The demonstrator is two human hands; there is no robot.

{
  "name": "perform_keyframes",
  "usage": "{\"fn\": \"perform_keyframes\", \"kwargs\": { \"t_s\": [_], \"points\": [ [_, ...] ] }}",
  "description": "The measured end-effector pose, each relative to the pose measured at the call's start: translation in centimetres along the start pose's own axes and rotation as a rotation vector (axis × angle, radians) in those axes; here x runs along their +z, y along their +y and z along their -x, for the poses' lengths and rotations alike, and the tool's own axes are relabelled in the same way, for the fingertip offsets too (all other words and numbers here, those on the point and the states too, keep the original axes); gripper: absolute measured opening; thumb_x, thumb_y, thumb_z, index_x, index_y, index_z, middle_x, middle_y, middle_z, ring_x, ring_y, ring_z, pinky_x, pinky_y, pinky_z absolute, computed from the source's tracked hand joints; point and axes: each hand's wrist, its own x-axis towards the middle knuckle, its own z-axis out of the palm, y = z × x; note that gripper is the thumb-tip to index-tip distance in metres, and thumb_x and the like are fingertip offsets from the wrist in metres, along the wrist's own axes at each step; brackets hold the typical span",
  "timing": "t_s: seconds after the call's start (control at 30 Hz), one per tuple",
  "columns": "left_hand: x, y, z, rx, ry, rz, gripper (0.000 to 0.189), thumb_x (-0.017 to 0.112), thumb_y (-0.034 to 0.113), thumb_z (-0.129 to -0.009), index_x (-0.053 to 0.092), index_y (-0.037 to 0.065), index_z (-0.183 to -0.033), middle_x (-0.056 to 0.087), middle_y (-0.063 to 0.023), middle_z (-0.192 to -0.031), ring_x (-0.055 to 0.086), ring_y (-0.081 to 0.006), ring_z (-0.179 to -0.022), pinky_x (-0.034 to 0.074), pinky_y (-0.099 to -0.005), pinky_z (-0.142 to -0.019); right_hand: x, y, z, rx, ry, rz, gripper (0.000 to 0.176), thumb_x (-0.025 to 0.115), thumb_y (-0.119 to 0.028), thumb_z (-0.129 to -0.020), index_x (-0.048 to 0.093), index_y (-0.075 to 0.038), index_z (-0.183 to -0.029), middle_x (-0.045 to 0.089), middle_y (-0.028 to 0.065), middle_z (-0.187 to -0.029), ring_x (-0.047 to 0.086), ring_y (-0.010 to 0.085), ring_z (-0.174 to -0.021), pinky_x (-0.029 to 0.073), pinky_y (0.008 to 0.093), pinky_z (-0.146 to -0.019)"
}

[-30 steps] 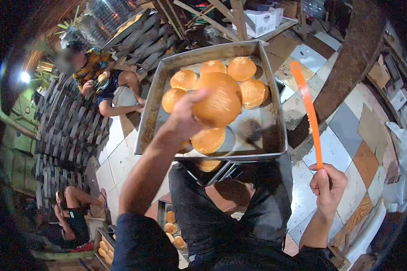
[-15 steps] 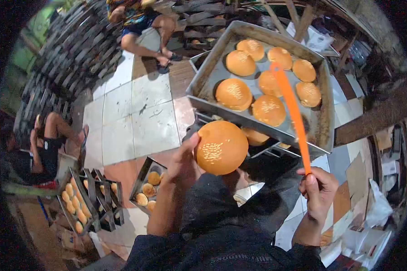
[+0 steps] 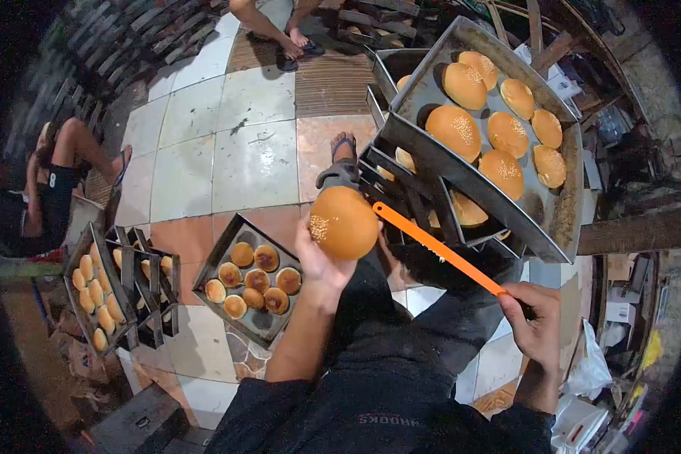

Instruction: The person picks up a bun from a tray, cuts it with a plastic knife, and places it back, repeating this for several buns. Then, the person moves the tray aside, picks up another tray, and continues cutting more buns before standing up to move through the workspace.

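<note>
A round golden bun (image 3: 346, 223) with sesame seeds rests in my left hand (image 3: 327, 274), fingers curled round its underside. My right hand (image 3: 536, 321) grips the near end of a long, flat orange strip (image 3: 443, 251) with a hole in its far tip. That tip overlaps the bun's right edge in this view. Beyond the strip, a deep metal tray (image 3: 556, 216) holds several sesame-topped buns (image 3: 454, 132). It sits tilted on a stack of other trays (image 3: 446, 208), with more buns showing in the gaps.
Left of my legs, a tray (image 3: 238, 227) of browned buns lies on the tiled floor (image 3: 253, 163). Further left stand stacked trays (image 3: 121, 325) with more buns. One person sits at the left (image 3: 79, 155); another person's legs (image 3: 268, 30) show at the top. A plastic bag (image 3: 594, 359) lies right.
The view has shifted, bringing the floor tray more fully into sight. The orange strip has swung down and left from over the tray to the bun. The left hand still holds the bun.
</note>
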Motion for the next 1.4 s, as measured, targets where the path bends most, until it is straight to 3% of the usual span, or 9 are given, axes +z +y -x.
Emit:
{"fn": "perform_keyframes", "kwargs": {
  "t_s": [0.23, 0.4, 0.6, 0.8, 1.0, 1.1, 1.2, 1.27, 1.4],
  "points": [
    [-1.9, 1.2, -0.6, 0.058, -0.036, 0.005, 0.045, 0.031, 0.035, -0.096, 0.052, 0.003, -0.118, 0.060, -0.0120, -0.114, 0.061, -0.0259, -0.102, 0.050, -0.0416, -0.087, 0.0, -0.2, 0.2, 0.059, 0.015, 0.081, 0.012, 0.062, -0.006, -0.082, 0.066, 0.004, -0.088, 0.061, 0.0094, -0.065, 0.055, 0.0124, -0.053, 0.041, 0.0245, -0.049],
    [-0.4, 0.7, 1.5, 0.156, -0.001, -0.349, 0.048, 0.029, 0.033, -0.098, 0.050, -0.004, -0.120, 0.061, -0.0161, -0.111, 0.062, -0.0260, -0.099, 0.050, -0.0392, -0.087, -2.1, -1.3, -0.8, 0.070, 0.023, 0.157, 0.010, 0.063, -0.006, -0.082, 0.066, 0.002, -0.085, 0.059, 0.0090, -0.061, 0.054, 0.0151, -0.051, 0.039, 0.0267, -0.047],
    [2.6, 0.8, 4.0, 0.242, -0.175, -0.771, 0.044, 0.038, 0.026, -0.097, 0.057, -0.012, -0.107, 0.062, -0.0190, -0.101, 0.063, -0.0228, -0.091, 0.048, -0.0309, -0.083, -4.4, -1.8, -2.5, -0.206, -0.086, 0.313, 0.008, 0.066, -0.006, -0.077, 0.067, 0.000, -0.082, 0.054, 0.0086, -0.055, 0.052, 0.0182, -0.046, 0.036, 0.0294, -0.043],
    [3.3, 1.2, 4.2, 0.237, -0.215, -0.847, 0.041, 0.040, 0.022, -0.095, 0.059, -0.013, -0.103, 0.063, -0.0188, -0.096, 0.063, -0.0203, -0.085, 0.048, -0.0294, -0.079, -5.3, -2.3, -2.9, -0.239, -0.095, 0.302, 0.008, 0.068, -0.006, -0.074, 0.067, 0.001, -0.079, 0.051, 0.0088, -0.052, 0.048, 0.0190, -0.044, 0.034, 0.0300, -0.042],
    [3.6, 2.0, 4.0, 0.106, -0.358, -1.075, 0.038, 0.042, 0.020, -0.094, 0.063, -0.012, -0.096, 0.065, -0.0175, -0.093, 0.063, -0.0187, -0.081, 0.047, -0.0260, -0.073, -7.3, -1.2, -3.7, -0.201, -0.260, 0.324, 0.008, 0.068, -0.008, -0.074, 0.067, -0.001, -0.077, 0.055, 0.0095, -0.055, 0.052, 0.0218, -0.045, 0.037, 0.0320, -0.044],
    [3.8, 1.2, 3.9, 0.073, -0.371, -1.175, 0.036, 0.043, 0.018, -0.094, 0.065, -0.011, -0.092, 0.065, -0.0168, -0.089, 0.063, -0.0184, -0.077, 0.047, -0.0257, -0.069, -8.8, -1.2, -5.0, -0.304, -0.335, 0.390, 0.009, 0.069, -0.010, -0.074, 0.067, -0.001, -0.075, 0.059, 0.0090, -0.058, 0.054, 0.0232, -0.047, 0.040, 0.0329, -0.046],
    [4.0, 0.6, 3.7, 0.121, -0.499, -1.305, 0.033, 0.044, 0.016, -0.093, 0.065, -0.010, -0.092, 0.065, -0.0160, -0.082, 0.062, -0.0184, -0.070, 0.046, -0.0261, -0.066, -10.8, -2.9, -6.7, -0.240, -0.444, 0.425, 0.010, 0.070, -0.013, -0.074, 0.066, -0.004, -0.077, 0.060, 0.0089, -0.065, 0.057, 0.0231, -0.057, 0.044, 0.0326, -0.053],
    [4.8, -1.0, 3.8, 0.142, -0.542, -1.356, 0.033, 0.045, 0.016, -0.093, 0.065, -0.009, -0.090, 0.064, -0.0161, -0.078, 0.062, -0.0190, -0.068, 0.047, -0.0266, -0.065, -10.9, -3.6, -7.8, -0.501, -0.532, 0.568, 0.016, 0.066, -0.016, -0.079, 0.064, -0.003, -0.069, 0.056, 0.0078, -0.055, 0.057, 0.0234, -0.051, 0.043, 0.0342, -0.056],
    [4.6, -2.4, 3.7, 0.064, -0.591, -1.391, 0.037, 0.047, 0.023, -0.091, 0.065, -0.010, -0.087, 0.065, -0.0158, -0.083, 0.063, -0.0207, -0.074, 0.048, -0.0286, -0.070, -7.7, -4.7, -7.9, -0.625, -0.434, 0.631, 0.015, 0.064, -0.015, -0.079, 0.064, -0.005, -0.068, 0.054, 0.0079, -0.053, 0.058, 0.0234, -0.052, 0.044, 0.0351, -0.056]
  ]
}}
